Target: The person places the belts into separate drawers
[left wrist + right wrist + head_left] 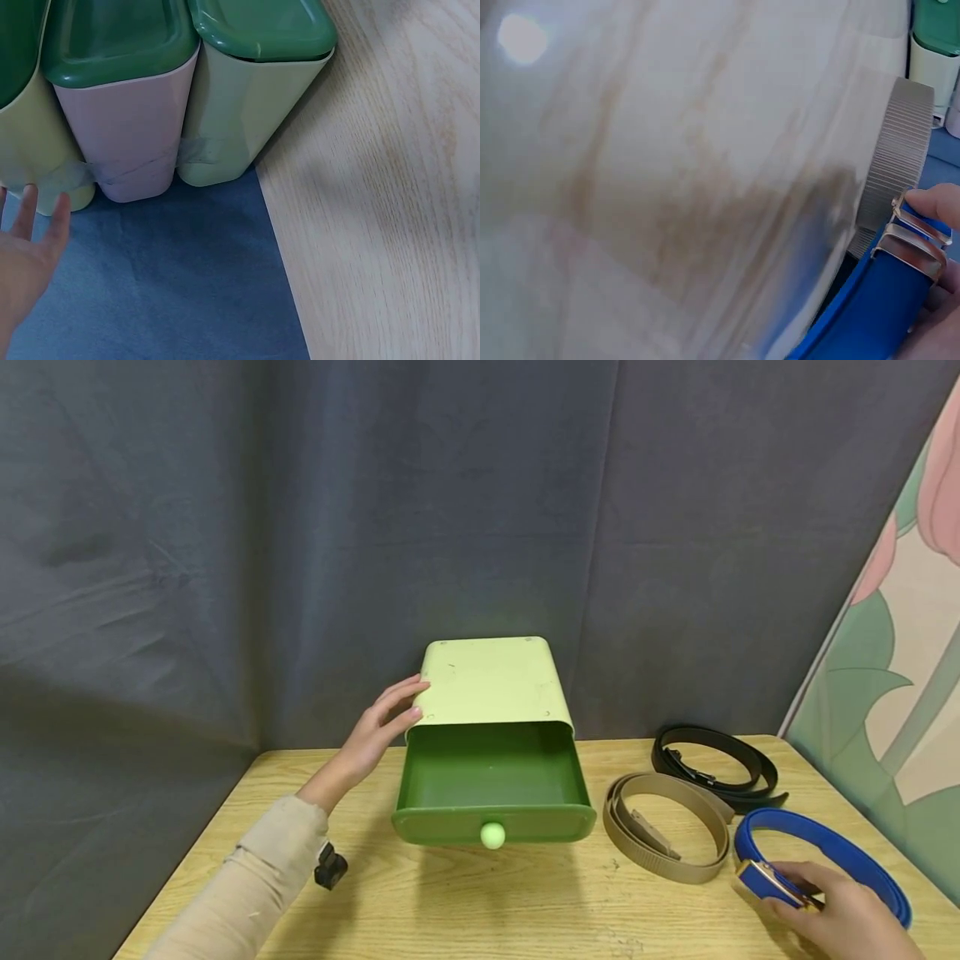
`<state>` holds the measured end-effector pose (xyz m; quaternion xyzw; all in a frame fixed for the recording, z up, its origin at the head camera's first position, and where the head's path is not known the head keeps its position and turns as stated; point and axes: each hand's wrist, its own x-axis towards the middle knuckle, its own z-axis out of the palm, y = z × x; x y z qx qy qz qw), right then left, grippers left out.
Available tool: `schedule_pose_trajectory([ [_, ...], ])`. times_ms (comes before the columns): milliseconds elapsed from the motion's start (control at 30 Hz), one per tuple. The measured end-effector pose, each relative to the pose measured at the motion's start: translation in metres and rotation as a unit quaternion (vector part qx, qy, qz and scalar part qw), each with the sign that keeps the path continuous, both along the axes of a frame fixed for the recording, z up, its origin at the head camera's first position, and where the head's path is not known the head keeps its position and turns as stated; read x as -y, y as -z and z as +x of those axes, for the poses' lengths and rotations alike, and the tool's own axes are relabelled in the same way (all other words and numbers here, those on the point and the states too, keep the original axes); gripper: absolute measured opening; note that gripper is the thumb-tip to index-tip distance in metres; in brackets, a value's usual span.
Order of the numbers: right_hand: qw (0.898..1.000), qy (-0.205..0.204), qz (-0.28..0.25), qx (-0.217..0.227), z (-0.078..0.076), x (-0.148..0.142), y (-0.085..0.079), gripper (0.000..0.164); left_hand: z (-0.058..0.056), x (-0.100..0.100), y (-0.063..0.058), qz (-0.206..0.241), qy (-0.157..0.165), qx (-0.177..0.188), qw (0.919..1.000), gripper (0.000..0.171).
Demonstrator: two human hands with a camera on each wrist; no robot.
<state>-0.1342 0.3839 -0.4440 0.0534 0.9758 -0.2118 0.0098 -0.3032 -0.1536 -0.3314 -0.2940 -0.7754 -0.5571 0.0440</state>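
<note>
A pale yellow-green box (491, 681) has its dark green drawer (495, 827) pulled out, with a round light-green knob (492, 836) on the front. My left hand (367, 739) rests its fingertips against the box's left side, fingers extended. At the right, my right hand (847, 906) pinches a coiled blue belt (832, 843) by its gold-coloured buckle (911, 251). Thumb and fingers sit on either side of the buckle in the right wrist view. The inside of the drawer shows only its green bottom and walls.
A tan belt (618, 822) lies coiled right of the drawer, with a black belt (757, 760) behind it. The left wrist view shows pink (127, 127) and light-green (232, 112) boxes taped beside the yellowish one. A dark curtain (450, 510) hangs behind the wooden table (510, 918).
</note>
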Motion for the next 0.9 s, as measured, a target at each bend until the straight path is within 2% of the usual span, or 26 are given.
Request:
schedule_pose_trajectory([
  [200,0.999,0.031,-0.004,-0.01,0.009,0.003,-0.012,0.06,0.0,0.001,0.001,-0.001,0.003,0.001,1.0,0.047],
  [367,0.998,0.026,0.003,-0.063,0.013,0.004,-0.025,0.054,-0.002,0.0,0.004,0.0,0.001,0.003,1.0,0.047],
  [433,0.995,0.022,0.01,-0.1,0.016,0.006,-0.029,0.05,-0.002,0.0,0.004,0.0,-0.001,0.004,1.0,0.047],
  [533,0.987,0.011,0.002,-0.158,0.021,0.011,-0.035,0.042,-0.002,-0.001,0.004,0.0,-0.002,0.006,1.0,0.047],
  [633,0.975,-0.011,-0.02,-0.22,0.024,0.016,-0.04,0.036,-0.001,-0.002,0.004,-0.001,-0.002,0.006,1.0,0.048],
  [900,0.948,-0.082,-0.082,-0.296,0.027,0.027,-0.054,0.038,-0.001,-0.002,0.004,0.003,0.002,0.009,1.0,0.048],
])
